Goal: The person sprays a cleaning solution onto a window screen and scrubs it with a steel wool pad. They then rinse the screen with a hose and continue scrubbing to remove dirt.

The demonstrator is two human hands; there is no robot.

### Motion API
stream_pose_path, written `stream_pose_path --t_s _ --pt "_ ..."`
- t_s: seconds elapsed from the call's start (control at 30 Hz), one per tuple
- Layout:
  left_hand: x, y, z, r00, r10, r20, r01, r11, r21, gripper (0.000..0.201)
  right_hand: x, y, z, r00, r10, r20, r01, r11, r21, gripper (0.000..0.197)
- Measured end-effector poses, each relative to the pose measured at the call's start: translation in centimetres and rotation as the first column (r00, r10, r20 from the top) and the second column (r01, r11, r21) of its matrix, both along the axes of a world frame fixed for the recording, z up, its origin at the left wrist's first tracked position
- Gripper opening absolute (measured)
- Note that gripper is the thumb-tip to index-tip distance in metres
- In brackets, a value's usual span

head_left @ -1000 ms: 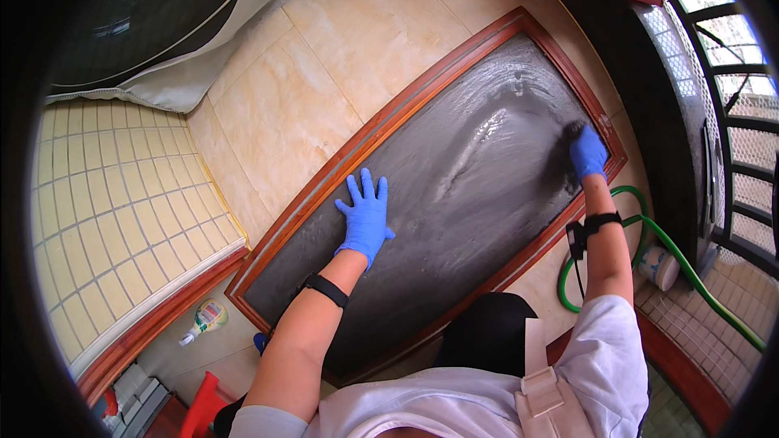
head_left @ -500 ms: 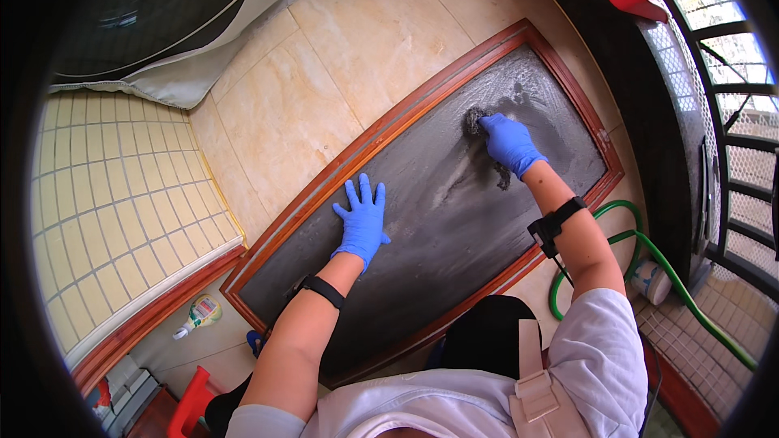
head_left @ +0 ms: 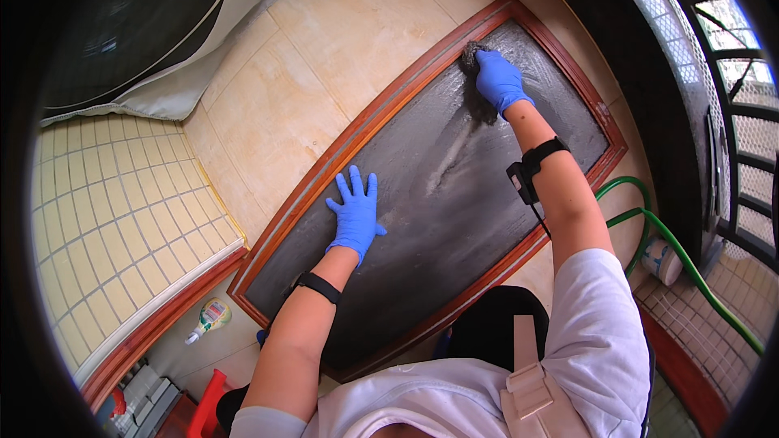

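A long dark-grey panel with a reddish-brown wooden frame lies slantwise in front of me. Its surface is wet and streaked, with a pale smear near the middle. My right hand, in a blue glove, grips a dark, wet rag against the panel near its far end, close to the frame's far edge. Part of the rag is hidden under the fingers. My left hand, gloved in blue too, rests flat on the panel's left part with fingers spread and holds nothing.
Beige floor tiles surround the panel. A green hose loops at right beside a white tub. At lower left lie a plastic bottle and a red plastic item. A grey cover hangs at upper left.
My right hand and the rag have moved farther away from me along the panel, up to the far frame edge. My left hand stays spread flat on the panel. The view has shifted slightly.
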State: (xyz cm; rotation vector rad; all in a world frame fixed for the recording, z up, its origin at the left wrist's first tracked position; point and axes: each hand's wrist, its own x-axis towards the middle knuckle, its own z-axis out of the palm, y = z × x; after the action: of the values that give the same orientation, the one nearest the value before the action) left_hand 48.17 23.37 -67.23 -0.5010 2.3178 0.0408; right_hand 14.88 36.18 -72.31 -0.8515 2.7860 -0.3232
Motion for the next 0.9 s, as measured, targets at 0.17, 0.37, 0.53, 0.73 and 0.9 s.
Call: stream_pose_path --t_s 0.17,0.37,0.53,0.73,0.9 --pt "-1.7 0.6 -0.3 0.998 -0.047 -0.046 0.048 0.999 0.004 0.119 -7.4 5.4 0.6 0.972 -0.139 -0.19 0.128 0.989 -0.07 0.026" --pt "-1.0 0.4 0.1 0.999 -0.031 -0.026 0.031 1.0 -0.005 0.119 -2.7 19.0 0.8 0.908 -0.403 -0.114 0.417 0.894 0.162 0.022" --pt "-0.5 0.3 0.2 0.999 -0.031 -0.022 0.031 0.999 -0.01 0.12 1.0 23.9 0.5 0.722 -0.685 -0.093 0.686 0.693 0.221 0.03" --pt "-1.9 1.0 -0.6 0.996 -0.071 -0.051 0.071 0.997 0.005 0.121 -5.7 6.1 0.0 0.933 -0.326 -0.15 0.312 0.944 -0.111 0.027" --pt "-1.1 0.5 -0.3 0.998 -0.04 -0.051 0.04 0.999 -0.004 0.121 -7.3 13.1 0.8 0.95 -0.262 -0.171 0.281 0.955 0.094 0.025"
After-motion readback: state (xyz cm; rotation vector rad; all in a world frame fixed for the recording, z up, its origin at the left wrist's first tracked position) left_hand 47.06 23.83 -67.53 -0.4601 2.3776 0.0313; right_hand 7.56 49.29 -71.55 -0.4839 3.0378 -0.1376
